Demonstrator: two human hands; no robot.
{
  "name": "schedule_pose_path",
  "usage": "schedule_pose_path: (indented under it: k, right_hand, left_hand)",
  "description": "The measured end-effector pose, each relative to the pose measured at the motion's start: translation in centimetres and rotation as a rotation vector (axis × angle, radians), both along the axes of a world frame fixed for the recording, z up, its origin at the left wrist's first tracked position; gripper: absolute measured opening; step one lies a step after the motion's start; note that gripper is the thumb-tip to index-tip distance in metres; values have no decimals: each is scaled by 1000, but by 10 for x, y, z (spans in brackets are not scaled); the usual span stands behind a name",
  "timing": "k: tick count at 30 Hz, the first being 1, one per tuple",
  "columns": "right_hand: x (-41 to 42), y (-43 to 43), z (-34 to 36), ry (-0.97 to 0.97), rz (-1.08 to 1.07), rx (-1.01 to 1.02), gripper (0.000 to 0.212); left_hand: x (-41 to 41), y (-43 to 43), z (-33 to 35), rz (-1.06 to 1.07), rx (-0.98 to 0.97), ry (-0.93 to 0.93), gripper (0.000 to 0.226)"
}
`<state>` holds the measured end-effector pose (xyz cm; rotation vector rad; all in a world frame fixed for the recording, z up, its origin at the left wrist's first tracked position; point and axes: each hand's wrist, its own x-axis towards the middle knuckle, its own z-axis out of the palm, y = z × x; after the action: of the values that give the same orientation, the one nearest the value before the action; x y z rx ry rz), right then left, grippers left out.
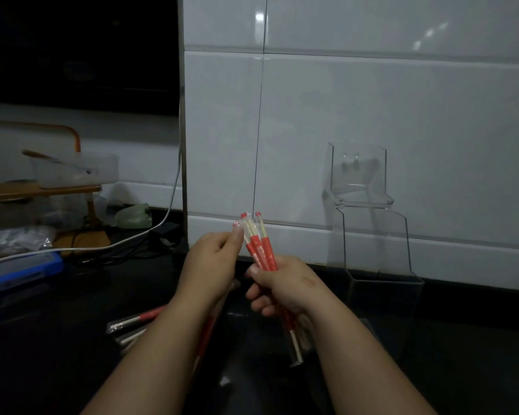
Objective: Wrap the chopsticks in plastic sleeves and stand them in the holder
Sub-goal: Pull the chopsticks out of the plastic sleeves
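Right hand [285,283] grips upright red-sleeved chopsticks [259,248]; left hand [213,262] pinches one clear tip.

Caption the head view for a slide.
Right hand grips a bunch of sleeved chopsticks, left hand pinches one near its top, clear holder stands at right.

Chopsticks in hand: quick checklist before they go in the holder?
1. Right hand grips chopsticks: ok.
2. Left hand fingers pinch the top ends: ok.
3. Sleeve on every held pair: cannot tell, dim.
4. Holder upright by the wall: ok.
5. Holder opening unblocked: ok.
6. Counter free of loose chopsticks: not ok, several lie flat.
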<state>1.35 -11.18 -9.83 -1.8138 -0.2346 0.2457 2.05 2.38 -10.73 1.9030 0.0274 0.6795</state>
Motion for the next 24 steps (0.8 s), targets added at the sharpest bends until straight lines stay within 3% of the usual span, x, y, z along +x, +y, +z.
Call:
schedule_pose_path:
  k: [2, 5, 10, 14, 17, 20, 24]
  right_hand:
    - [-1, -3, 2, -29, 19, -97, 11]
    - [-4, -4, 7, -52, 77, -192, 10]
    - [-6, 3, 3, -74, 163, -270, 14]
    - [-4, 1, 0, -44, 246, -207, 4]
    - [-2, -2, 3, -120, 191, -241, 33]
    - [-1, -1, 5, -193, 41, -221, 56]
    - [7, 0, 2, -270, -95, 43, 55]
  left_hand:
    - [-3, -6, 4, -165, -275, 54, 50]
    - [-5, -9, 4, -310, -518, 151, 44]
    - [0, -15, -1, -123, -425, 145, 22]
    - [2, -10, 10, -64, -809, 0, 25]
    - [5, -2, 13, -113, -1154, -96, 17]
    - [13, 3, 9, -150, -1326, -101, 18]
    - [22, 9, 3, -230, -1522, -79, 23]
